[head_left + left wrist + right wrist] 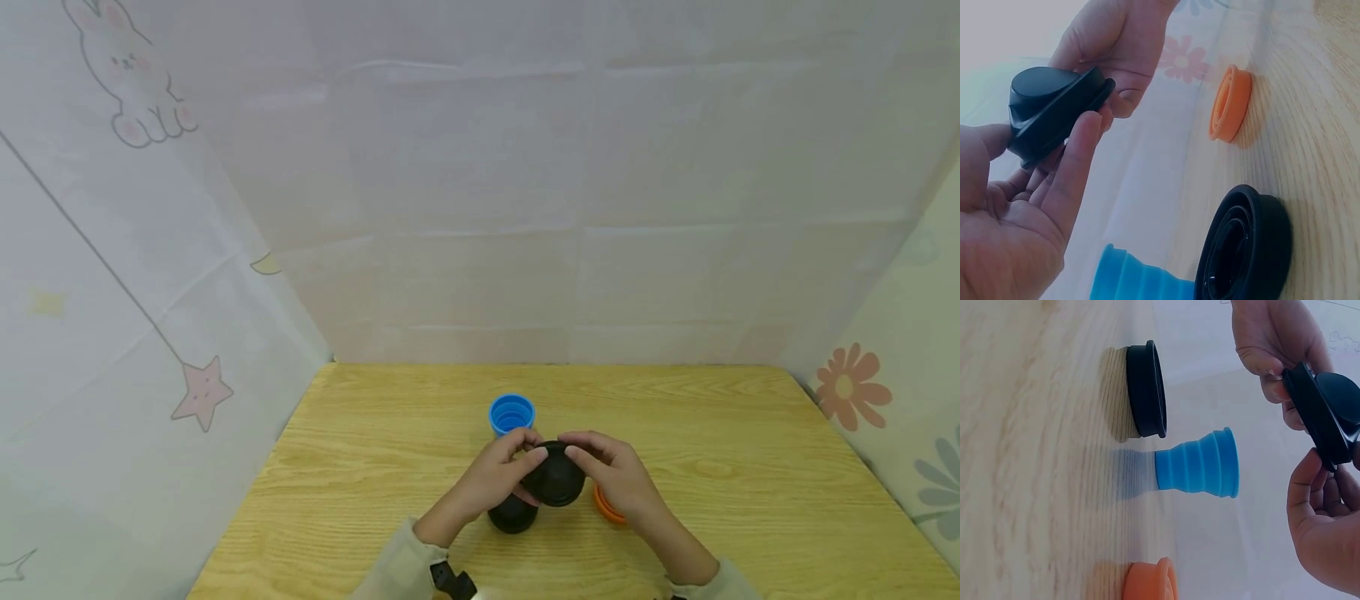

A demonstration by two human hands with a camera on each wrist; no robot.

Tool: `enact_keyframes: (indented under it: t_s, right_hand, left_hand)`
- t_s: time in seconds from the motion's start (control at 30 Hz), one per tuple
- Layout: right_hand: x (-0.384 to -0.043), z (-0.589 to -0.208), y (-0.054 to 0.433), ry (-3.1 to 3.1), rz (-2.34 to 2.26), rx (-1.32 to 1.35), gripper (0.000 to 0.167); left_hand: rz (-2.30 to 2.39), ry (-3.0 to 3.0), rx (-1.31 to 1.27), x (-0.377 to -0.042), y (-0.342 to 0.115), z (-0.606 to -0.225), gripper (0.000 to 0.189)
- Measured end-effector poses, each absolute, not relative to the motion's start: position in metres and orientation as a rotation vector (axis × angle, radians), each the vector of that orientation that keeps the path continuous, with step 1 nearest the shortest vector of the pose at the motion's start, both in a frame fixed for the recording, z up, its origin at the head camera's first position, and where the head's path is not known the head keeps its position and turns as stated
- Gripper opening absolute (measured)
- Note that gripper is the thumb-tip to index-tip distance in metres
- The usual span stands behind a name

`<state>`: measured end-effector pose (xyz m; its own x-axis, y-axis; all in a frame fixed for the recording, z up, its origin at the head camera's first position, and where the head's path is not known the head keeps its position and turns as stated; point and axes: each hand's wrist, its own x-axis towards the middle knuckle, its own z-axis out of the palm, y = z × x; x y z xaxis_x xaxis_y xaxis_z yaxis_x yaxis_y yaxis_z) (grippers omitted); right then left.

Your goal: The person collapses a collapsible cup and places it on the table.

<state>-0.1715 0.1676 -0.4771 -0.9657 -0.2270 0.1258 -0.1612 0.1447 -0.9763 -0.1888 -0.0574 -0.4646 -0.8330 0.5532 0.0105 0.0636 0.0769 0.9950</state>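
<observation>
Both hands hold a black collapsible cup above the table. My left hand pinches its rim from the left, and my right hand grips the opposite edge, with both thumbs on the side facing me. In the left wrist view, a rounded middle part of the held cup bulges out beyond the wide ring. A second black collapsible cup lies folded flat on the table, partly under my left hand in the head view. Just beyond the hands stands a blue collapsible cup, pulled out tall with its mouth up.
An orange collapsible cup lies folded flat on the right, partly covered by my right hand in the head view. The wood-grain table is bordered by a hanging pale cloth at the back and sides.
</observation>
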Motion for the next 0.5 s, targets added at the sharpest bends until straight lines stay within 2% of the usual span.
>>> enact_keyframes:
  t_s: [0.27,0.5]
  right_hand:
    - [-0.1733,-0.4795,0.1709,2.238,-2.004,-0.389,0.039]
    - [-0.1720,-0.4775,0.1756,2.088,-2.029,-0.516,0.042]
  left_hand:
    - [1.844,1.922,0.608,-0.1907,-0.0600,-0.4664,0.037]
    - [1.865,1.895,0.601,-0.1918,-0.0613,-0.4675,0.039]
